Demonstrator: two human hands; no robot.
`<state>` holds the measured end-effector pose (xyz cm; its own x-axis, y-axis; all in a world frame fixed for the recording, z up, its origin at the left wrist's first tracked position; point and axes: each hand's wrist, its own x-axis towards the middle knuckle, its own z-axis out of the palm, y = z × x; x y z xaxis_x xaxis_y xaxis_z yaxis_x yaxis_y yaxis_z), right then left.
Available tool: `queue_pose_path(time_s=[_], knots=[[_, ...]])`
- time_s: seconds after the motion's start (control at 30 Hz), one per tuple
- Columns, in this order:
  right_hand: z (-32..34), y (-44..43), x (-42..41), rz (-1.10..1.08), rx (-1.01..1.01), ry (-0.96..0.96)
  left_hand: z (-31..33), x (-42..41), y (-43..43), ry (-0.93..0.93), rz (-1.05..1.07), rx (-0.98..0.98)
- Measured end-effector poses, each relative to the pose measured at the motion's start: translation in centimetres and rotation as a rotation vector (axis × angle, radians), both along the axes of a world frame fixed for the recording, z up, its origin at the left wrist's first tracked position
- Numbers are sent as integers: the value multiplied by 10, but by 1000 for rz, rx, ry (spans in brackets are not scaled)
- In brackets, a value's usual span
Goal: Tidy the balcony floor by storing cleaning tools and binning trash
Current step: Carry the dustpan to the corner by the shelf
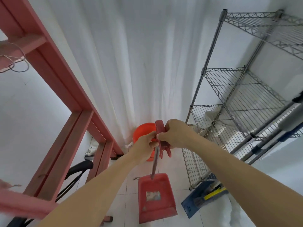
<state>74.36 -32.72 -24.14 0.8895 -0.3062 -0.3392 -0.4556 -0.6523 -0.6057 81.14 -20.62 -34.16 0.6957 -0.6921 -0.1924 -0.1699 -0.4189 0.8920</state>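
Nearest the camera, two bare forearms reach forward and meet at the top of a long-handled red dustpan. The pan itself hangs low over the white tiled floor, its open scoop facing up, with a pale sticker or scrap of paper showing inside; I cannot tell which. A thin dark shaft rises from the pan to a broad red plastic grip. The left hand is pinched closed on the shaft just under that grip, and the right hand is wrapped around the grip from the side, so both hands are clamped on the dustpan, close together and nearly touching.

It looks light and stiff, hard plastic on a slim rod, and likely to swing from the top, so holding high with a second hand steadying the shaft seems sound.

To the right on the floor lies a blue flat item with a yellow strip, at the foot of a chrome wire shelving rack. Behind the hands sits an orange bucket against a white curtain. A pink-red frame runs along the left.
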Motion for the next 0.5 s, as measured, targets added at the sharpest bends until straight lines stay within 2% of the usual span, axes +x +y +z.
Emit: queue_pose_path(time_s=[0.33, 0.5], knots=[[-49, -32, 89, -25, 24, 103, -56, 88, -37, 152, -9, -20], [-76, -42, 112, -39, 75, 134, -77, 113, -50, 127, -36, 31]])
